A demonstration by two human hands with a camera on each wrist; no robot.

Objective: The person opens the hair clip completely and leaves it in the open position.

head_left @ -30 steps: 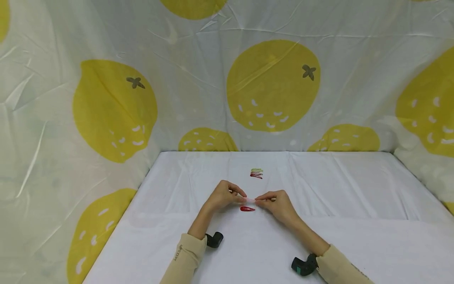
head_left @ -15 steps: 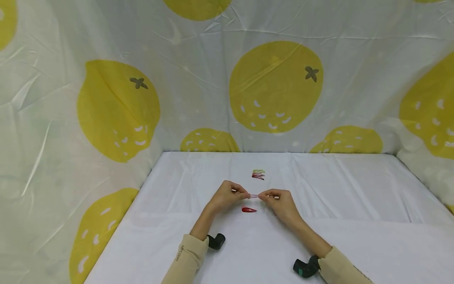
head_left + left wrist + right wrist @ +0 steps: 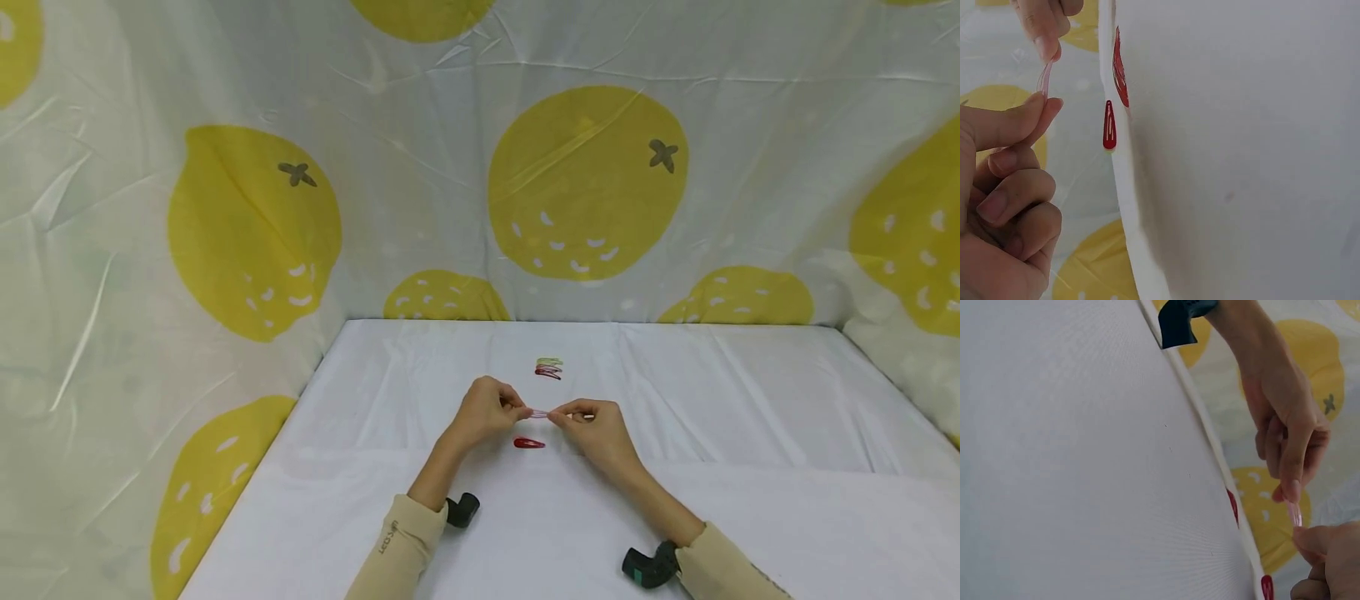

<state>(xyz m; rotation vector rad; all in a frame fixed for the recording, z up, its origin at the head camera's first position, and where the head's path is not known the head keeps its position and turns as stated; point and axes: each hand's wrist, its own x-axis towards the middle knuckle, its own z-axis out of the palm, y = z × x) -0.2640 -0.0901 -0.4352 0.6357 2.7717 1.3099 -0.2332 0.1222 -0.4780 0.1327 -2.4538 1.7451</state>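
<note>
Between both hands, a pink snap hair clip (image 3: 539,413) is held above the white table. My left hand (image 3: 486,410) pinches one end between thumb and forefinger, its other fingers curled in the left wrist view. At the opposite end, the right hand (image 3: 597,432) pinches with thumb and fingertips. Thin strips of the pink clip (image 3: 1044,78) show slightly apart in the left wrist view. Nearer the person, a red hair clip (image 3: 529,443) lies on the table just below the hands. Farther back lies a close row of several hair clips (image 3: 549,368), green through red.
White cloth covers the table (image 3: 750,400), which ends at a hanging curtain (image 3: 420,167) printed with yellow lemons. A black wrist camera (image 3: 463,509) sits by the left cuff, another black camera (image 3: 649,566) by the right.
Both hands have lifted the pink clip slightly up and away from the red clip. The clip now shows as separate thin strips. The head view has shifted a little.
</note>
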